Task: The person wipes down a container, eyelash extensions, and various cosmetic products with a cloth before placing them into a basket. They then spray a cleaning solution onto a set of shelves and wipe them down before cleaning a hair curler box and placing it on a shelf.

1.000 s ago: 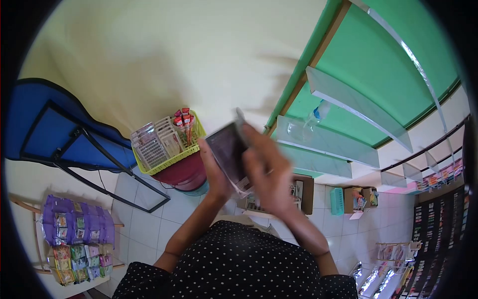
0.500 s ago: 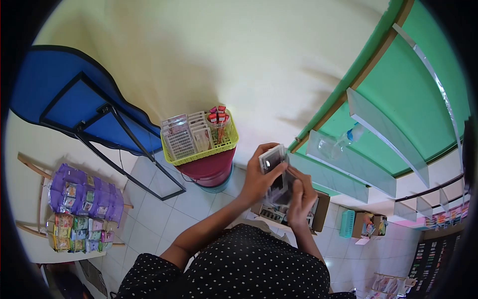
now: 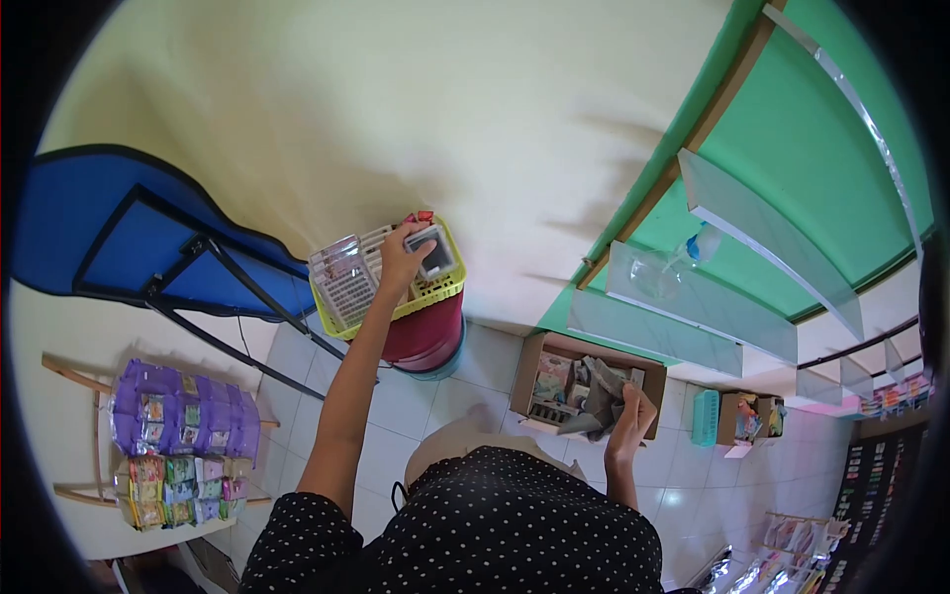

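At eleven o'clock, over the basket, the left hand pinches a case, thumb across it, probably for steadiness; at one, the right hand clutches grey sheeting (cloth, perhaps) above a carton.

Soft shadows mark the wall; edges bend.

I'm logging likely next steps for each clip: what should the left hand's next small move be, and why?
Probably settle the flat case into the yellow basket and release it: the left hand holds it at the basket, where similar clear cases stand, while the right hand grips a crumpled grey sheet.
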`<control>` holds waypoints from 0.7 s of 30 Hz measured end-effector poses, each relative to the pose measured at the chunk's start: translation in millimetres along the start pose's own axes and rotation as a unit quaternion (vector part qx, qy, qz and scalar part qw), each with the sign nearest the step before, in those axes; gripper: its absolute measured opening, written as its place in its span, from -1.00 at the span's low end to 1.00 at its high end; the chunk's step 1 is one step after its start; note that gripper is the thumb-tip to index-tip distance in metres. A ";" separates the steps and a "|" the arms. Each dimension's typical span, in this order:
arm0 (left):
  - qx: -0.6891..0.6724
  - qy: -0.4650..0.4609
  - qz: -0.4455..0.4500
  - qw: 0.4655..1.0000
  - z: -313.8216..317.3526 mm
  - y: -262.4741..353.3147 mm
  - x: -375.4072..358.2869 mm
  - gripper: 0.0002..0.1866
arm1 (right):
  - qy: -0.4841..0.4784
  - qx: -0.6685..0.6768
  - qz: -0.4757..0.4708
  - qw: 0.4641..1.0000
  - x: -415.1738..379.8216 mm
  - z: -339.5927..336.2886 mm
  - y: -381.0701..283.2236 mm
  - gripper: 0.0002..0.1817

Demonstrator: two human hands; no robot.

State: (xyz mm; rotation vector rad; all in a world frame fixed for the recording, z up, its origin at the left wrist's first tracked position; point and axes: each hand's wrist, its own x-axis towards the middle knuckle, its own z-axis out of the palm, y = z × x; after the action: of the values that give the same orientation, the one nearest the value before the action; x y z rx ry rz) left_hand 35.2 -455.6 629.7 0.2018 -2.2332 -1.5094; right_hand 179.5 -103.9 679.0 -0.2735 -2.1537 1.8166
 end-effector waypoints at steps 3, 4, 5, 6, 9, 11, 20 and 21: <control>0.046 -0.028 -0.008 0.999 0.2 -7.9 -2.3 -0.74 | 0.030 0.001 0.016 0.999 -2.3 1.3 -1.1 -0.74; 0.075 -0.031 -0.012 0.997 1.2 -4.9 -4.5 -0.75 | 0.018 0.004 0.020 1.000 -1.9 0.3 -0.9 -0.74; 0.095 -0.041 0.027 0.994 1.6 1.1 -8.2 -0.77 | 0.005 0.007 0.023 1.000 -2.1 -0.5 -0.5 -0.74; 0.094 -0.046 0.027 0.994 3.1 1.1 -9.8 -0.77 | 0.009 0.006 0.026 1.000 -3.0 -0.7 0.9 -0.74; 0.135 -0.050 0.087 0.986 4.3 -1.2 -12.7 -0.81 | 0.018 0.003 0.030 0.999 -3.8 1.5 3.8 -0.73; 0.166 -0.049 0.127 0.977 4.6 -1.9 -18.1 -0.83 | 0.034 -0.003 0.031 0.999 -4.0 3.8 2.7 -0.72; 0.375 0.007 0.200 0.905 7.4 7.4 -39.1 -0.78 | 0.057 0.011 0.068 0.996 -10.1 -0.7 8.7 -0.75; 0.364 0.000 0.210 0.907 14.9 14.2 -43.6 -0.78 | 0.080 0.005 0.055 0.995 -11.1 -0.1 9.0 -0.77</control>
State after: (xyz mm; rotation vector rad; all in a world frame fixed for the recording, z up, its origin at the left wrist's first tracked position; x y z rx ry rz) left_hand 69.4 -421.8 626.2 -0.0648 -2.5290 -0.4152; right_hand 189.4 -105.9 669.0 -0.5264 -2.0543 1.7963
